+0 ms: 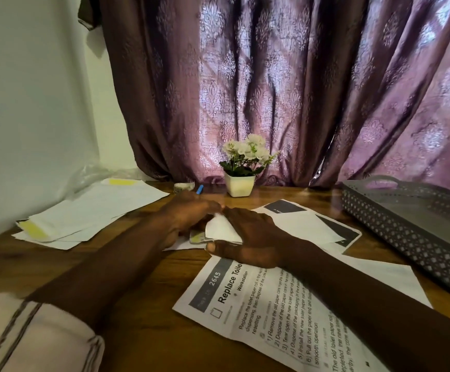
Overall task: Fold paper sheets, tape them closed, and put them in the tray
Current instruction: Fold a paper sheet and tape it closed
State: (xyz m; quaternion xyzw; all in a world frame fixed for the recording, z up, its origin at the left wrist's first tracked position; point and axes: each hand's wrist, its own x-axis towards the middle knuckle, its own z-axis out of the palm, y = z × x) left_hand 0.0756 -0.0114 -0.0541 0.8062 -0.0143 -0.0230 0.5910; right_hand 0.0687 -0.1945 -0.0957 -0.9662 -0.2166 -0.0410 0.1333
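Your right hand (250, 237) in the middle of the desk (148, 318), thumb and fingers pinching a small folded paper (222, 229), your left hand (189, 218) touching the paper's left side, its hold too blurry to tell, grey tray (406, 224) at the desk's right edge.

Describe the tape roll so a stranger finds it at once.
Start at the purple curtain behind the wooden table. At its foot stands a white flower pot; left of it lie a blue pen, then the tape roll. It alone is ring-shaped.
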